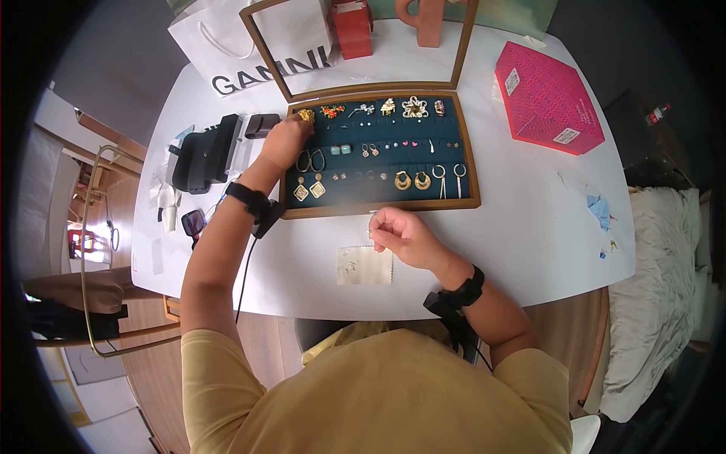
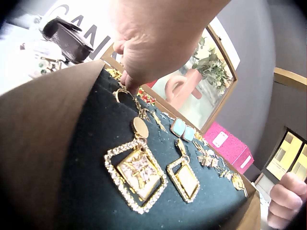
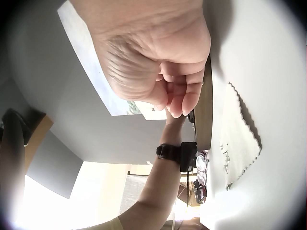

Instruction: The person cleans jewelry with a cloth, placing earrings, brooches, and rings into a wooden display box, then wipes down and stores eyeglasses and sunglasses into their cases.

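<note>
An open wooden jewellery case (image 1: 476,178) with a dark teal lining holds rows of earrings and brooches. At its far left corner my left hand (image 1: 287,142) has its fingertips right at a gold brooch (image 1: 306,116), fingers bent down onto it. In the left wrist view the hand (image 2: 153,43) hides most of that spot; diamond-shaped earrings (image 2: 139,175) lie nearer. My right hand (image 1: 404,236) hovers before the case's front edge, above a cream cloth (image 1: 367,272) with zigzag edges. Its fingers (image 3: 180,96) curl in to meet the thumb, and nothing shows between them.
The case's glass lid (image 1: 456,45) stands raised at the back. Behind it are a white paper bag (image 1: 204,45), a red box (image 1: 352,30) and a pink vase (image 1: 429,26). A black case (image 1: 204,155) lies left, a pink hexagonal box (image 1: 552,98) right, blue scraps (image 1: 599,210) nearer.
</note>
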`<state>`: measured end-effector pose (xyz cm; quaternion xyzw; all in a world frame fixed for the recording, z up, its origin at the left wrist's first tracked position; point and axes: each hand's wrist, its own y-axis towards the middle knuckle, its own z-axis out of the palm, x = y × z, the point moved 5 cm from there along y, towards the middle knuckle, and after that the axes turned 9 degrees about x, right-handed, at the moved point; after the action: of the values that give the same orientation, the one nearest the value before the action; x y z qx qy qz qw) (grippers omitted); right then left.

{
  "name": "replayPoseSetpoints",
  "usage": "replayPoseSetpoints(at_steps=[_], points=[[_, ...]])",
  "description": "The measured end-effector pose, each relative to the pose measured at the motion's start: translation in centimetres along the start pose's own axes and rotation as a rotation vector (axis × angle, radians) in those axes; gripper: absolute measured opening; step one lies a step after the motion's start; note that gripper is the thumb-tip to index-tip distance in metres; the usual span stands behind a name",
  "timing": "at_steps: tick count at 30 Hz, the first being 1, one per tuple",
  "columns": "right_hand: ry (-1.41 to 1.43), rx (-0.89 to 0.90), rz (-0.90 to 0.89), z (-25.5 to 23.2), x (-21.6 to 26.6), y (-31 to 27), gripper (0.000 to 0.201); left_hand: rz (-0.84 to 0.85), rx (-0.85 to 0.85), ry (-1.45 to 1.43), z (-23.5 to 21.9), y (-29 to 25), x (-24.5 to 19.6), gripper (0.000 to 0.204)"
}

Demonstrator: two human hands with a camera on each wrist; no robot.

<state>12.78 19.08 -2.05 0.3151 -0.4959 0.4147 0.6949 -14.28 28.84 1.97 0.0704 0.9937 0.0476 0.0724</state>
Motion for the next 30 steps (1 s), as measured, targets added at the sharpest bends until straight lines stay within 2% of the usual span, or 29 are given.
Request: replayPoseSetpoints(at_steps=[14, 17, 20, 23, 26, 27, 29, 30], points=[[0.002, -0.013, -0.019, 0.0, 0.1, 0.0, 0.005, 0.030, 0.040, 0.136, 0.7, 0.4, -0.3, 0.015], [0.001, -0.022, -0.028, -0.1, 0.1, 0.0, 0.005, 0.018, 0.082, 0.209, 0.5, 0.4, -0.9, 0.019], [-0.005, -0.029, -0.032, -0.1, 0.2, 0.0, 0.005, -0.060, 0.032, 0.190, -1.2, -0.4, -2.4, 0.017], [0.006, -0.025, -0.037, -0.1, 0.2, 0.0, 0.005, 0.094, -0.168, -0.089, -3.9, -2.7, -6.0, 0.012], [0.046, -0.009, -0.042, -0.1, 0.3, 0.0, 0.005, 0.166, 0.088, -0.660, -4.9, -5.8, -10.9, 0.007], [0.065, 0.005, -0.039, -0.1, 0.3, 0.0, 0.004, 0.358, 0.098, -0.650, -5.2, -6.7, -12.4, 0.010], [0.119, 0.027, -0.038, -0.1, 0.7, 0.0, 0.005, 0.375, 0.222, -0.774, -5.5, -8.6, -14.9, 0.016], [0.155, 0.034, -0.039, 0.0, 0.9, 0.0, 0.006, 0.406, 0.193, -0.751, -5.5, -9.1, -15.5, 0.019]])
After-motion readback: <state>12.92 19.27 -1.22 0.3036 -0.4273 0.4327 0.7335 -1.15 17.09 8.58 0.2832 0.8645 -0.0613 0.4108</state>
